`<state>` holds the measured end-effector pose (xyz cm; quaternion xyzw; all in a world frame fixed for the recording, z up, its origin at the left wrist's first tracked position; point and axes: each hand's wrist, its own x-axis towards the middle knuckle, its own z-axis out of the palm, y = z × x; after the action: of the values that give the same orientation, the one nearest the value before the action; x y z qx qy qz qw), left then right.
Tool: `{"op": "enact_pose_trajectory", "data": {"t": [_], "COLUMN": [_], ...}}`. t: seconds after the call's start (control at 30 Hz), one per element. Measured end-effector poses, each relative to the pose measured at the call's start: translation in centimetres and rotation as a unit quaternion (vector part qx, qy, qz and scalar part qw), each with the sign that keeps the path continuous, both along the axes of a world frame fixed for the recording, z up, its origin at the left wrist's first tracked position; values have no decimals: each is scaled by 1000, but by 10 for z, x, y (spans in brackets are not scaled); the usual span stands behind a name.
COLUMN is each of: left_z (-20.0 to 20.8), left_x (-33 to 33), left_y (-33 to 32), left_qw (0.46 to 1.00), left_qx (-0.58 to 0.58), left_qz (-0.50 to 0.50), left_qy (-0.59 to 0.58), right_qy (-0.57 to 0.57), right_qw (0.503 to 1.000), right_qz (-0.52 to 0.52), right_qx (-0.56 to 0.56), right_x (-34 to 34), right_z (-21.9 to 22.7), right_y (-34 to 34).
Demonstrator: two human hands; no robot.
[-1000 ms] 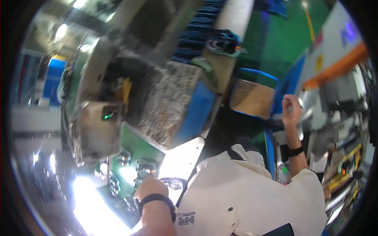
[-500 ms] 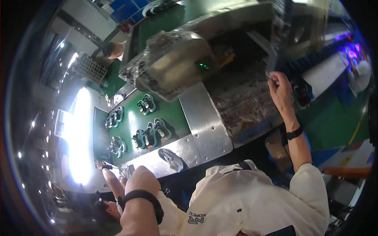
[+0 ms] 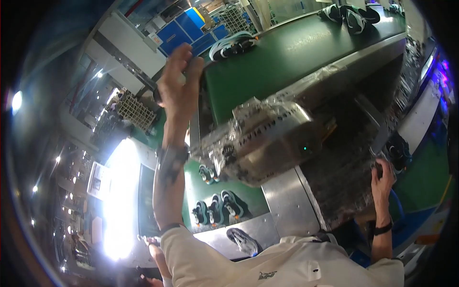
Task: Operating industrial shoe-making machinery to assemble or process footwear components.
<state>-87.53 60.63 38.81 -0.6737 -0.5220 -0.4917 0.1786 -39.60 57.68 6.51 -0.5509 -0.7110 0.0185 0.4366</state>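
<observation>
Own hands: 2, left hand point(image 3: 179, 88) 11 o'clock, right hand point(image 3: 383, 181) 3. Wristbands point(image 3: 383, 229): 2. Row shoes point(image 3: 215, 211): 3, 6 o'clock. Grey shoe point(image 3: 243, 242): 1, below row. Dark shoe point(image 3: 398, 149): at least 1, 3 o'clock. Upper shoes point(image 3: 355, 22): 1 o'clock, count unclear. Plastic-wrapped machine point(image 3: 275, 152): 1, toward 3. Light panel point(image 3: 120, 203): 1, 8 o'clock. Co-worker's forearm point(image 3: 160, 259): 1, 7.

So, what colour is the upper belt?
Green; the upper belt shows in the head view.
</observation>
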Motion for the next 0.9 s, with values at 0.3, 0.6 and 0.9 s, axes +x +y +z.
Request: {"op": "enact_pose_trajectory", "data": {"t": [0.3, 0.6, 0.9], "left_z": [-51, -76, -72], "left_x": [-224, -219, -127], "left_y": [254, 299, 257], "left_qw": [937, 958, 963], "left_qx": [-287, -247, -177], "left_qz": [150, 138, 172], "left_qy": [131, 50, 104], "right_qy": [11, 1, 48], "right_qw": [998, 999, 997], "right_qz": [-29, -26, -34], "right_qx": [-52, -27, -58], "right_x": [-11, -15, -14], "right_z": [20, 26, 30], "right_y": [2, 10, 4]}}
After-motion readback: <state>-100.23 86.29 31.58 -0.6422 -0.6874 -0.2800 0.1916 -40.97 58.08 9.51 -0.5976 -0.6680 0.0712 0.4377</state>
